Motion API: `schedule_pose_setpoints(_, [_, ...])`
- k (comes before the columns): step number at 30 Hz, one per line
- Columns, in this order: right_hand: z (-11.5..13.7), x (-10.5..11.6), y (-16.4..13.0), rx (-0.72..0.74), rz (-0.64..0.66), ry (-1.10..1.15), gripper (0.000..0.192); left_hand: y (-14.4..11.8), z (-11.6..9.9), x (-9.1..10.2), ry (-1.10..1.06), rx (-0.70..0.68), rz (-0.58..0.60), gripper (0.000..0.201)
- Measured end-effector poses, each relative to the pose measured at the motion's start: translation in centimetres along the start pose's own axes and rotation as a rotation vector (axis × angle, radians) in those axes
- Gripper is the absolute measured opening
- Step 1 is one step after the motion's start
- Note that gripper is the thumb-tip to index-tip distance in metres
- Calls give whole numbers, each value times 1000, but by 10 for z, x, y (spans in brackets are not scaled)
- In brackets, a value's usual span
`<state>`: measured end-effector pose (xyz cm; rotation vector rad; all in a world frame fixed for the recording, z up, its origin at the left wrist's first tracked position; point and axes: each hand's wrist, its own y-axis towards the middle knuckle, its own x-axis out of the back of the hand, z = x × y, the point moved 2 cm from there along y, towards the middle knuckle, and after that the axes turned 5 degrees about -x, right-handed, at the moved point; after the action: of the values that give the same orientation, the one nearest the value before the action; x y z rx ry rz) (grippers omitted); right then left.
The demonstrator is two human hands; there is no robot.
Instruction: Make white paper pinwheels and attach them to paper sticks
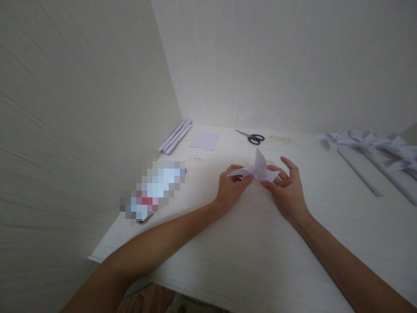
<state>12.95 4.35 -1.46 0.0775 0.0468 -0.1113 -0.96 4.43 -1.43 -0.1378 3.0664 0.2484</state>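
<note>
Two hands meet over one folded paper piece (pixel 258 170), pale lilac-white, lying on the white table (pixel 247 252) just nearer the person than the scissors (pixel 252 138). Landmark for everything below: the folded paper piece.

Left hand (pixel 232 188): fingertips pinched on the piece's left flap, thumb over, fingers under as far as can be told. Right hand (pixel 286 191): fingers loosely curled, tips touching the right flap; whether it truly grips or only steadies, cannot tell. One pointed flap stands upright from the middle of the piece; the others lie flat or nearly so.

Handling, as judged: very light, thin sheet, stiff only along its creases. It would crumple or lose its folds under a hard squeeze, and likely slide on the smooth tabletop if pushed. Best hold looks to be at the flap edges or near the centre where layers stack, with fingertip pressure only.

Around it:
- Flat square of paper (pixel 204 141) beyond and left of the piece.
- Rolled paper tubes (pixel 174 137) further left of that, by the wall corner.
- Scissors, closed, black handles, directly beyond the piece.
- Blurred-out object (pixel 153 189) well to the left, near the table edge.
- Finished paper pinwheels on sticks (pixel 368 148) well to the right, lying in a row.
</note>
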Motion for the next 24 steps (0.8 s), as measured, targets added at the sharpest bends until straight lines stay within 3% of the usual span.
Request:
schedule_pose_setpoints(5, [4, -5, -4, -112, 70, 97, 73, -1, 1, -6, -158, 79, 75, 20])
schedule_pose_setpoints(11, [5, -6, -5, -156, 65, 259, 68, -2, 2, -7, -168, 98, 117, 20])
schedule_pose_setpoints(24, [4, -5, -5, -144, 75, 302, 60, -2, -3, -7, -157, 110, 127, 16])
